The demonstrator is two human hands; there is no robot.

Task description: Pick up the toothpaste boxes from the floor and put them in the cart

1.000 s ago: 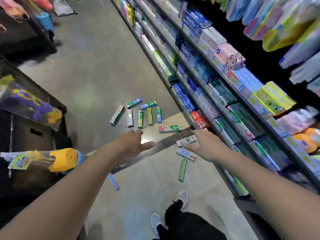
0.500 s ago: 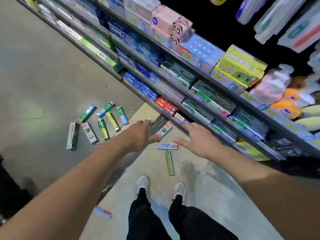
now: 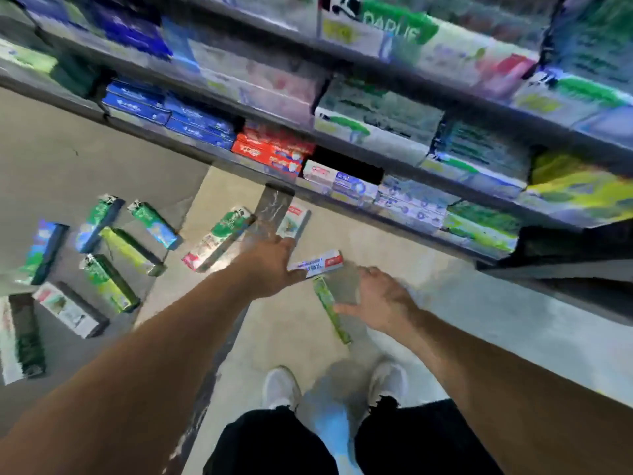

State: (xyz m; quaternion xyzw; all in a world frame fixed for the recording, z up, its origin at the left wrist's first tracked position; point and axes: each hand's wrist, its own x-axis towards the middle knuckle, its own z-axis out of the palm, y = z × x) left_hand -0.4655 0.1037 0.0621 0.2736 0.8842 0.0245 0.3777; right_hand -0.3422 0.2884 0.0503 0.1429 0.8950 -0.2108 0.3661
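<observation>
My left hand (image 3: 274, 265) is extended over the floor (image 3: 102, 159) with fingers straight and spread moderately wide; it holds nothing. Its thumb side lies against or just over the near end of a white-and-red toothpaste box (image 3: 318, 264); motion blur prevents confirmation of contact. My right hand (image 3: 380, 303) is likewise spread, fingers relaxed and slightly bent, holding nothing. Its thumb is just beside a slim green toothpaste box (image 3: 330, 308), which lies flat on the floor between both hands, running toward my shoes (image 3: 281, 387).

Further toothpaste boxes are on the floor, all flat:
- a green, white and red box (image 3: 219, 236), lying diagonally just left of my left hand;
- a white box with red end (image 3: 293, 221), beyond my left fingertips, near the foot of the shelf unit (image 3: 359, 200);
- a scattered group of green, blue and white boxes (image 3: 109, 248) toward the left edge of the floor, well apart from both hands.

All boxes are elongated rectangular cartons with a glossy printed finish. The floor is smooth and hard, grey at the left and pale beige under my feet, with a dark marbled strip (image 3: 274, 207) between the sections. The shelf unit carries tightly stacked cartons in blue, red, green and white. The cart is out of frame.
</observation>
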